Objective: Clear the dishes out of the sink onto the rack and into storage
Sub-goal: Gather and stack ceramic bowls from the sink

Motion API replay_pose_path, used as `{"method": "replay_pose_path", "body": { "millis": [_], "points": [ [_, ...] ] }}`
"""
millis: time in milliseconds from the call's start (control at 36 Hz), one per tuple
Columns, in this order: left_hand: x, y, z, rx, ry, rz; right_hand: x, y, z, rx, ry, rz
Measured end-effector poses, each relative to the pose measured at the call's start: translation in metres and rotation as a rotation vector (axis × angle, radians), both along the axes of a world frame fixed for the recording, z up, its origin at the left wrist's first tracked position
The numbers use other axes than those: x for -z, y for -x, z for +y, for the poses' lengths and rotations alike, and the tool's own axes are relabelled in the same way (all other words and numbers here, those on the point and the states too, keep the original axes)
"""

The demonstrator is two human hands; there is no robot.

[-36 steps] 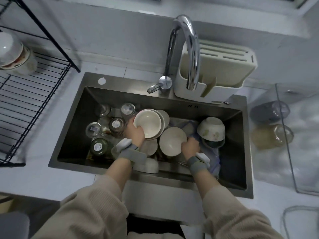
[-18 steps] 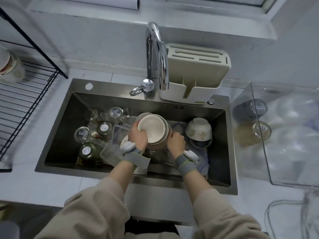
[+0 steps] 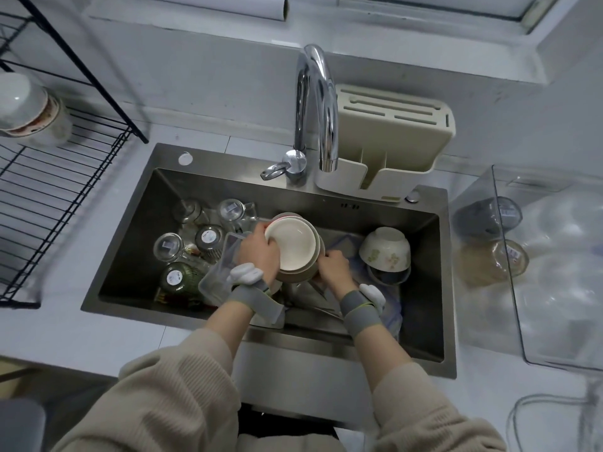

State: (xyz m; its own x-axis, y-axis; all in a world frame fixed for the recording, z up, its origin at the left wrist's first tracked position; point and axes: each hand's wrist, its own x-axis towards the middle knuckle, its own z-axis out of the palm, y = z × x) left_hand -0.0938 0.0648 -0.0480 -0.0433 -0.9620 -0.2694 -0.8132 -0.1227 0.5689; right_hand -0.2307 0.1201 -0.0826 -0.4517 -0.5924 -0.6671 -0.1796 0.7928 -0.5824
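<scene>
Both hands, left hand [image 3: 261, 252] and right hand [image 3: 332, 267], hold a stack of bowls [image 3: 293, 247] by its rims above the sink [image 3: 137, 223], fingers curled round; it looks heavy, breakable and probably slippery.

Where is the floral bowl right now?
The floral bowl sits upside down at the right of the sink, atop another dish, just right of the right hand.

You face a pale grey wall [image 3: 202, 79] behind a light bench [image 3: 81, 324]. A window frame [image 3: 440, 4] sits above a ledge [image 3: 359, 37], and the light is dim and cool.
</scene>
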Motion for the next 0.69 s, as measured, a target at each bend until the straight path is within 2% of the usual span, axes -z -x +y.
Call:
{"method": "replay_pose_path", "body": {
  "millis": [139, 250, 389, 500, 583, 695],
  "points": [
    [-0.001, -0.005, -0.004, 0.016, 0.061, -0.005, 0.000, -0.006, -0.001, 0.072, 0.060, -0.087],
    [0.000, -0.006, -0.005, -0.003, 0.088, -0.145, 0.002, -0.009, -0.002, 0.149, 0.094, -0.182],
    [0.001, -0.014, -0.014, -0.044, 0.038, 0.171, 0.000, -0.016, -0.005, 0.199, 0.133, -0.264],
    [0.001, -0.021, -0.022, -0.083, -0.096, 0.333, -0.007, -0.023, -0.009, 0.211, 0.188, -0.325],
    [0.000, -0.030, -0.028, -0.056, -0.169, 0.362, -0.013, -0.029, -0.011, 0.197, 0.217, -0.335],
    [-0.003, -0.042, -0.032, -0.012, -0.147, 0.340, -0.020, -0.033, -0.016, 0.156, 0.220, -0.332]
  ]
}}
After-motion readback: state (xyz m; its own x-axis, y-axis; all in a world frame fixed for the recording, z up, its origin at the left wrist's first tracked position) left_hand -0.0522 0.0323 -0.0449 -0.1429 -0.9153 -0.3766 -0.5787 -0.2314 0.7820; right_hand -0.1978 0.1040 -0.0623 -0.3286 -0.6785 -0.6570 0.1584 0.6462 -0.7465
